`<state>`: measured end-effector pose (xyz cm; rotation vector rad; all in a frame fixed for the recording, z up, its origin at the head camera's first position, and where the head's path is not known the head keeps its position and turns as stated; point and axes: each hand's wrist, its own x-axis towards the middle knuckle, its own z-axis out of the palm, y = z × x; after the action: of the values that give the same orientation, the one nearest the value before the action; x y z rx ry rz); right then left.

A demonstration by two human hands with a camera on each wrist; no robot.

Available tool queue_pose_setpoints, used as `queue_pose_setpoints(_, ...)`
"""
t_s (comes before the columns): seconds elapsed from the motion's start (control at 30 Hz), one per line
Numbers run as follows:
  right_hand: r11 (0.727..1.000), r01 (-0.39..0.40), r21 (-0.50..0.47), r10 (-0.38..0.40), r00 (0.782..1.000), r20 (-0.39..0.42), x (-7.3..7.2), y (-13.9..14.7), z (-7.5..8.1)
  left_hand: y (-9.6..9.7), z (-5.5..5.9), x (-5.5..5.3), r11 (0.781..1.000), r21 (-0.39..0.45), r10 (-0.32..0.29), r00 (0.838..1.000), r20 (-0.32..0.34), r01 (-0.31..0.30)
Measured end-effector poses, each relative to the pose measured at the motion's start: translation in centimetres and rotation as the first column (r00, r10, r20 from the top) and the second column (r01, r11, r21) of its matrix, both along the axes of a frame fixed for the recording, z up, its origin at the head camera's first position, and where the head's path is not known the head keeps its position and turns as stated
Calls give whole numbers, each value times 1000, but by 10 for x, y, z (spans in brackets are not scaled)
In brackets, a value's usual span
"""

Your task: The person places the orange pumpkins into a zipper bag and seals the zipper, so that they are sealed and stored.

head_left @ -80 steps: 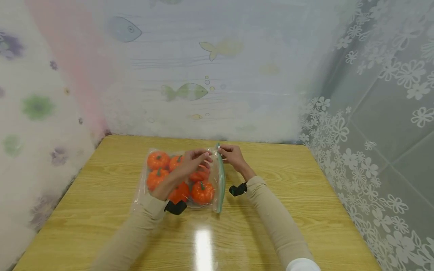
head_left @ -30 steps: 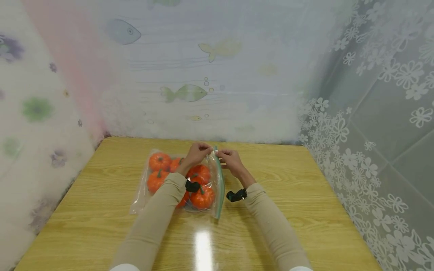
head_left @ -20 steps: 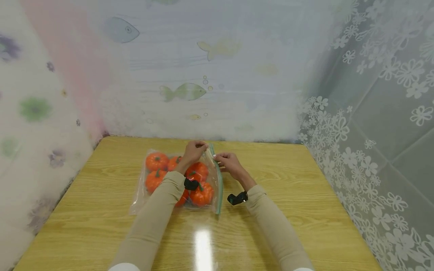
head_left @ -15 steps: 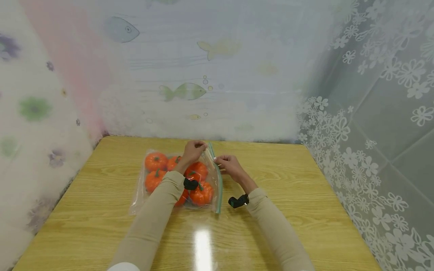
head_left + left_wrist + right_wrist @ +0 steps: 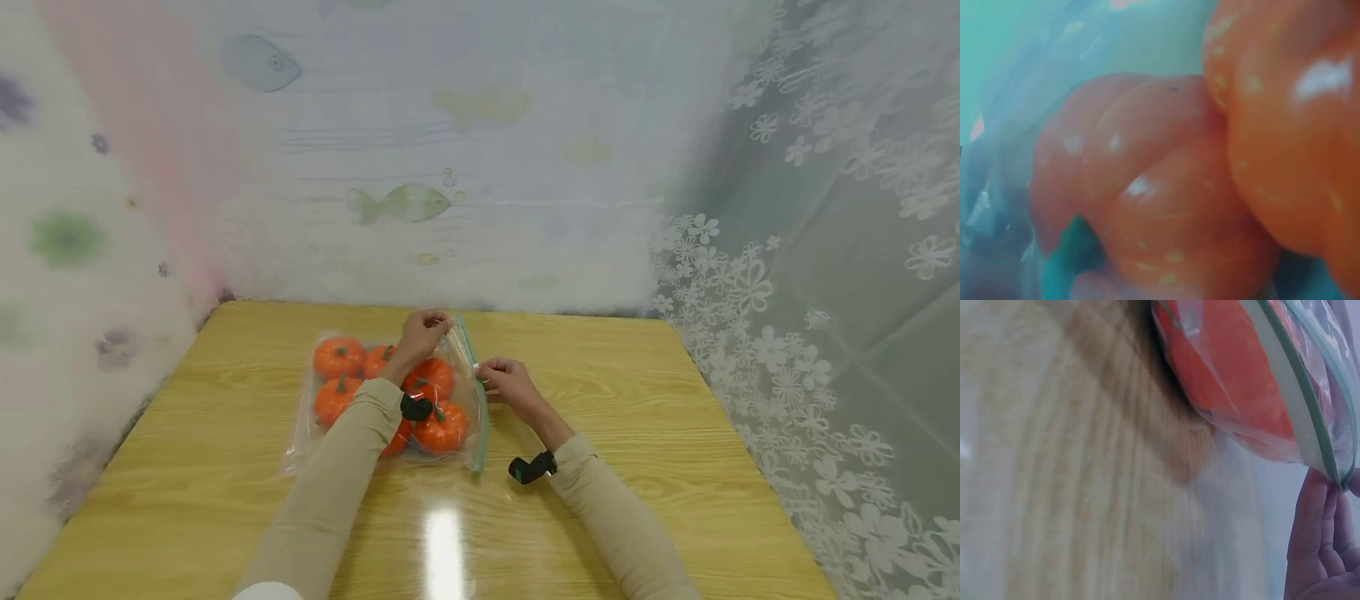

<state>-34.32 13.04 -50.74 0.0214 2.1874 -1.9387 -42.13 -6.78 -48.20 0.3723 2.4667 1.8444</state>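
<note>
A clear zip bag (image 5: 300, 437) lies on the table with several orange toy pumpkins (image 5: 441, 427) inside, their stems green. Its green seal strip (image 5: 483, 429) runs along the right side. My left hand (image 5: 420, 338) pinches the bag's far corner, beside the strip's end. Thumb and fingers of my right hand (image 5: 516, 386) pinch the small white slider (image 5: 476, 367) partway down the strip. In the right wrist view, two strip edges (image 5: 1300, 375) stand apart and meet at my right fingertips (image 5: 1313, 494). Two pumpkins (image 5: 1154, 156) fill the left wrist view, where my left hand is hidden.
The wooden table (image 5: 615, 375) extends around the bag, its back edge against a fish-patterned wall covering (image 5: 525, 242). A flower-patterned panel (image 5: 750, 292) borders the right side. Black wrist cameras (image 5: 531, 468) sit at both wrists.
My left hand has gone from over the pumpkins to the bag's far corner and holds it. My right hand has slid with the slider along the seal, from the far end toward me.
</note>
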Motion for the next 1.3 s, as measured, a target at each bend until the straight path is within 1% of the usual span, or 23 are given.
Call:
queue_pose_setpoints(0.13,1000,-8,1,8,1000,8,11,-1,-3,-7,0,0,1000,-9,8,1000,2,-8)
queue_pose_setpoints(0.3,1000,14,-21,-14,1000,-5,29,3,-10,-5,-1,-2,1000,-1,12,1000,4,-12)
queue_pose_setpoints(0.37,999,29,-20,-29,999,-14,38,5,-15,-3,-2,0,1000,-2,20,1000,3,-20)
queue_pose_setpoints(0.47,999,44,9,-43,998,-38,50,7,-21,-1,-4,3,999,3,40,999,-1,-40)
queue_pose_setpoints(0.53,999,50,22,-49,998,-35,57,8,-23,0,-4,5,999,7,49,999,-6,-49)
queue_pose_setpoints(0.67,999,42,-10,-42,999,14,70,12,-22,3,-4,10,998,13,69,998,11,-69)
queue_pose_setpoints(0.8,998,16,-54,-13,999,51,82,14,-18,7,0,12,997,6,82,996,19,-82)
queue_pose_setpoints(1.0,989,-20,-144,33,995,90,92,16,-19,8,2,12,996,28,88,996,9,-88)
queue_pose_setpoints(1.1,985,-36,-171,54,994,99,97,16,-19,8,1,12,994,35,99,995,8,-99)
queue_pose_setpoints(1.3,978,-43,-202,76,984,159,109,16,-21,8,-5,15,992,44,118,993,4,-118)
